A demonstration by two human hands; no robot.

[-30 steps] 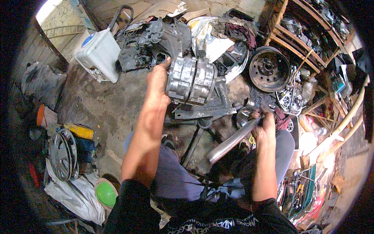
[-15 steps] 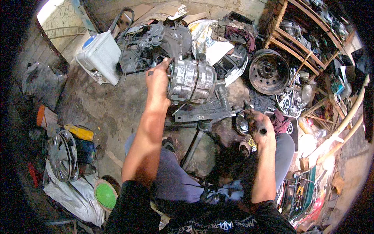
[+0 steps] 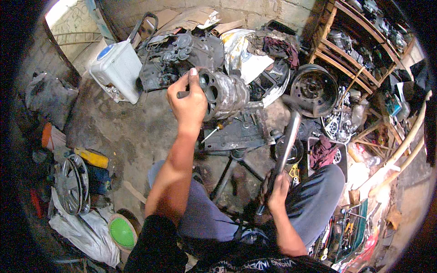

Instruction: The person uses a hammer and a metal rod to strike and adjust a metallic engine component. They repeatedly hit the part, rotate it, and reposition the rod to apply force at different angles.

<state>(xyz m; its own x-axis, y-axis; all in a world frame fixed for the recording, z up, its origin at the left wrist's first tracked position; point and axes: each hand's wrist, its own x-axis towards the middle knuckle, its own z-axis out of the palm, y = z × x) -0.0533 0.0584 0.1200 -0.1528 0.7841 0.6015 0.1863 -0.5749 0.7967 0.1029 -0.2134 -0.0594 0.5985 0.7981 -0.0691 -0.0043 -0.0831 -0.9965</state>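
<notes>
My left hand is closed around a short dark metal rod, at the end face of a grey cylindrical metal housing. Round bores show in that end face; the rod's far tip is hidden behind my fingers. The housing rests on a dark metal plate stand, beside a screwdriver lying on the plate. Over my right thigh, my right hand grips the lower handle of a hammer. Its shiny shaft slants up and away, and the head is blurred by motion.
A steel wheel rim leans at the back right by a wooden shelf of parts. Behind the stand sits a greasy engine assembly. A tray with a dark red rag lies beside my right knee. Hubcaps stand at left.
My right hand has dropped toward my lap, and the hammer now points up and away. The housing has turned, bringing its bored end face into sight. My left hand has shifted slightly nearer.
</notes>
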